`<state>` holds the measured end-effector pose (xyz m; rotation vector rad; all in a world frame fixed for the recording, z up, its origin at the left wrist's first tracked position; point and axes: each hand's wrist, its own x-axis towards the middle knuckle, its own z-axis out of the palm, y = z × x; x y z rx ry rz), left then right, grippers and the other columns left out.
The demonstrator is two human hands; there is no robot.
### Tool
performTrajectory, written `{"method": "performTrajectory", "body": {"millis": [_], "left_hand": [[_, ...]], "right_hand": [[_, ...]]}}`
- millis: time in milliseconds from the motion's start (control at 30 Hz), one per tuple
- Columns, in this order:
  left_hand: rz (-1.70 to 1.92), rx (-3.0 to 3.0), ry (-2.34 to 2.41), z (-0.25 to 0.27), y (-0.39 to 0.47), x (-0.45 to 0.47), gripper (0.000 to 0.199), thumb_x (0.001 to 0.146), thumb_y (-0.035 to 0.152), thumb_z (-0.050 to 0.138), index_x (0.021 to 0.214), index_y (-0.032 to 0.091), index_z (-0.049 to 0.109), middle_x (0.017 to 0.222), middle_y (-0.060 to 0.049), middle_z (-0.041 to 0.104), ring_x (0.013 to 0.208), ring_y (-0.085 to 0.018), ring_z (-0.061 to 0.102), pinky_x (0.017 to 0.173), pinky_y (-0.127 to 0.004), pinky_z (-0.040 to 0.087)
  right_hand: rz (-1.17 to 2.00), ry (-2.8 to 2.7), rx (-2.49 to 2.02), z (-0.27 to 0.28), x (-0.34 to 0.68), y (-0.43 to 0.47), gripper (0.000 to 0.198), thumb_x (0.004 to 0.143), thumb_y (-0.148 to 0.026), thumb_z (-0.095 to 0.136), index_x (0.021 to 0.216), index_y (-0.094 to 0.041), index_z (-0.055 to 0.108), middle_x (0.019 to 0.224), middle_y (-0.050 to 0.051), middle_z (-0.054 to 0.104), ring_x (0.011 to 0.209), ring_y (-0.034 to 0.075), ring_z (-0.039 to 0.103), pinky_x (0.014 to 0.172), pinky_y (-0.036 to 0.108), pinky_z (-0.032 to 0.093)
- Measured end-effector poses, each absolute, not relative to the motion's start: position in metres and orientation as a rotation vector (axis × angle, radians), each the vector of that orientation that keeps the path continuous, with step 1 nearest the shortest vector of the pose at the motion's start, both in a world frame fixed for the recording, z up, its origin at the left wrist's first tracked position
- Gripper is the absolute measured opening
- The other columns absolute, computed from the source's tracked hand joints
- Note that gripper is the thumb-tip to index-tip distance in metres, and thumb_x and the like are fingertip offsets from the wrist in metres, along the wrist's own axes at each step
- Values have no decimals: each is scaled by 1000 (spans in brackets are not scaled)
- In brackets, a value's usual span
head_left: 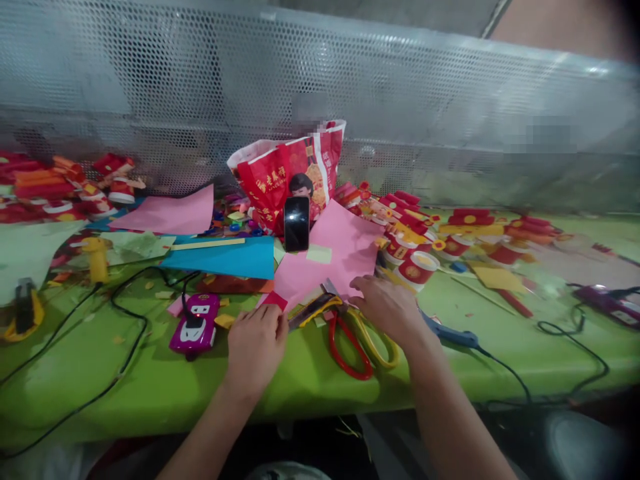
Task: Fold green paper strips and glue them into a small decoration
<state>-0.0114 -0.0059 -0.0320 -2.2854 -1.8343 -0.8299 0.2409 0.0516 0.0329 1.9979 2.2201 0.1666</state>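
Observation:
My left hand (257,343) is closed, and a small piece of red paper (275,301) sticks out at its fingertips. Just right of it lies a utility knife (315,309) with a yellow edge. Scissors (334,347) with one red and one yellow handle loop lie between my hands. My right hand (387,307) is over the near edge of a pink paper sheet (345,237), above the scissors' handles. Its fingers are apart and bent, with nothing visible in them. A blue-grey corded tool (453,333) lies beside my right wrist.
A phone (297,225) stands before a red printed bag (285,175). Decorated red paper cups (417,268) stand at right. A purple power strip (196,325), blue sheet (225,260), and yellow cutter (25,313) lie left. Cords cross the green table (165,393); a perforated metal panel (200,80) rises behind.

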Motion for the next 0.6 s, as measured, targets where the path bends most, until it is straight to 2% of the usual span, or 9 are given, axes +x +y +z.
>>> {"method": "performTrajectory", "body": {"millis": [100,233,300,500,600], "left_hand": [[-671,-2274,-1998,-29,-7,-8,19,102,20,58,86,21,68,75,-4,75,68,-23,73,58,-35,40],[-604,-2304,-2067,-26,-8,-5,17,103,21,55,95,22,69,81,-5,77,71,-23,74,58,-34,41],[-613,-2321,-2059,-26,-7,-5,16,103,21,54,97,22,69,84,-6,78,76,-23,75,58,-33,42],[-644,-2327,-2064,-26,-5,-6,12,103,22,56,101,22,68,85,-7,77,79,-25,76,59,-32,46],[-639,-2326,-2068,-26,-5,-6,13,103,22,55,102,22,68,85,-7,78,79,-25,76,59,-31,45]], "right_hand": [[151,2251,1926,29,246,54,27,100,-32,67,124,-23,75,127,11,79,112,30,77,78,36,54],[163,2315,1850,18,260,63,21,100,-29,67,117,-21,77,119,15,81,107,32,78,75,37,53],[176,2347,1828,13,266,71,18,99,-25,68,113,-23,78,111,15,82,100,31,79,72,36,51],[181,2446,1709,10,270,89,7,95,-20,75,100,-22,80,102,22,81,96,30,79,70,39,47],[175,2501,1616,8,265,88,18,93,-7,69,99,-20,80,106,23,80,102,30,78,78,39,50]]}}
